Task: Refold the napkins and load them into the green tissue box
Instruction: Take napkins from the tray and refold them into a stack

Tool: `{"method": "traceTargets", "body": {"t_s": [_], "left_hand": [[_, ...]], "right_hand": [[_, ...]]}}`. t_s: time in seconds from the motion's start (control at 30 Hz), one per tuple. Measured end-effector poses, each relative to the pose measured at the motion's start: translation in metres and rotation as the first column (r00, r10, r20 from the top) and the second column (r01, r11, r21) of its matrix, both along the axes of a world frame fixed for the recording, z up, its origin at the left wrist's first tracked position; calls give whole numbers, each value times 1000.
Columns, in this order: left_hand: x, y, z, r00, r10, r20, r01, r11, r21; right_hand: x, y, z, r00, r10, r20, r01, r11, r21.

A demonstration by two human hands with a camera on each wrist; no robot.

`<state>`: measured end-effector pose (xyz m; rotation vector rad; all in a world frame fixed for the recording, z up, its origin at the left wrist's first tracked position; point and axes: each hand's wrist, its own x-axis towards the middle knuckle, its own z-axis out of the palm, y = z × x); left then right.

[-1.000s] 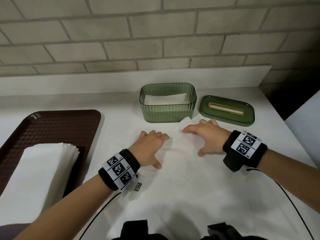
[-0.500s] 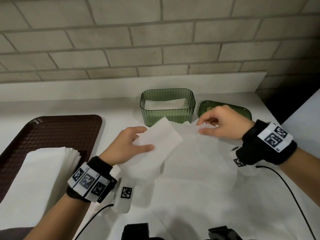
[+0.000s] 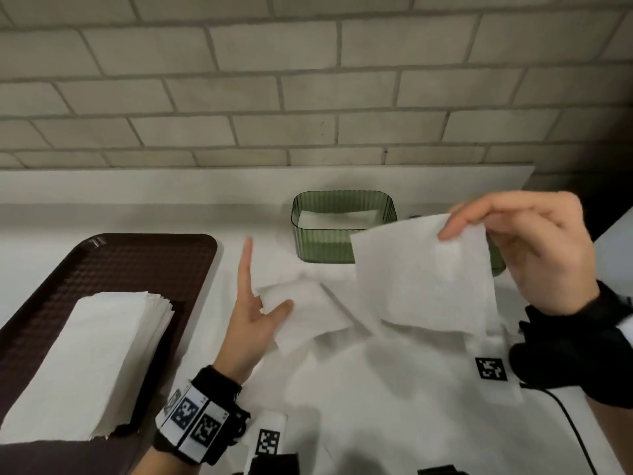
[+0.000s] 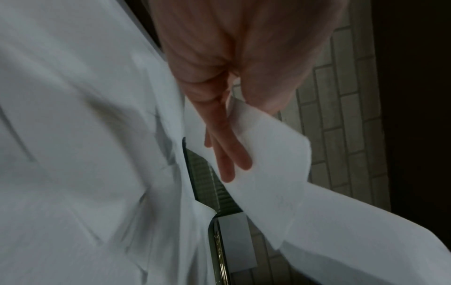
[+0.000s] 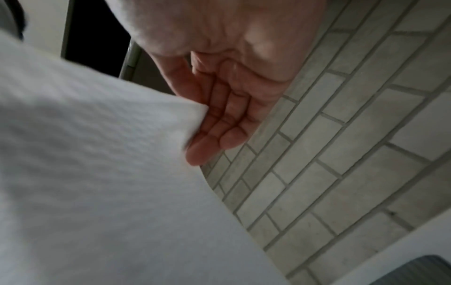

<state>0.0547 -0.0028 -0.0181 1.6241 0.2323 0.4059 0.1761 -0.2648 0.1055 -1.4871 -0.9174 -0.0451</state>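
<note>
White countertop (image 3: 394,406) carries everything, and the ribbed brown tray (image 3: 102,269) on its left is the biggest item, holding a squared stack of napkins (image 3: 85,365). Next in size is the single napkin (image 3: 424,269), a soft, faintly embossed sheet lifted off the counter in front of the green tissue box (image 3: 325,248). That box is translucent, fluted plastic with rounded corners, its lid off, with folded white paper lying inside. The right hand (image 3: 541,255) pinches the sheet's upper corner between thumb and fingers. The left hand (image 3: 253,317) grips the lower corner under its thumb, forefinger pointing up (the other fingers sit behind the paper). I judge this the refolding step, with the sheet opened out. The next move calls for bringing edge to edge squarely, since such limp paper creases crooked easily.
</note>
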Motion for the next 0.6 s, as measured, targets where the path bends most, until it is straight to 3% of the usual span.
{"method": "traceTargets", "body": {"t_s": [0.17, 0.4, 0.5, 0.6], "left_hand": [[7, 3, 8, 998, -40, -55, 44, 997, 70], [25, 3, 43, 973, -226, -45, 231, 964, 135], [30, -8, 58, 948, -312, -66, 319, 929, 187], [31, -22, 64, 922, -385, -48, 387, 913, 129]], "right_hand": [[-18, 11, -6, 993, 42, 106, -29, 992, -126], [-14, 26, 22, 922, 379, -84, -384, 856, -346], [-5, 42, 25, 924, 370, -97, -376, 832, -408], [6, 57, 21, 951, 283, -126, -309, 846, -434]]}}
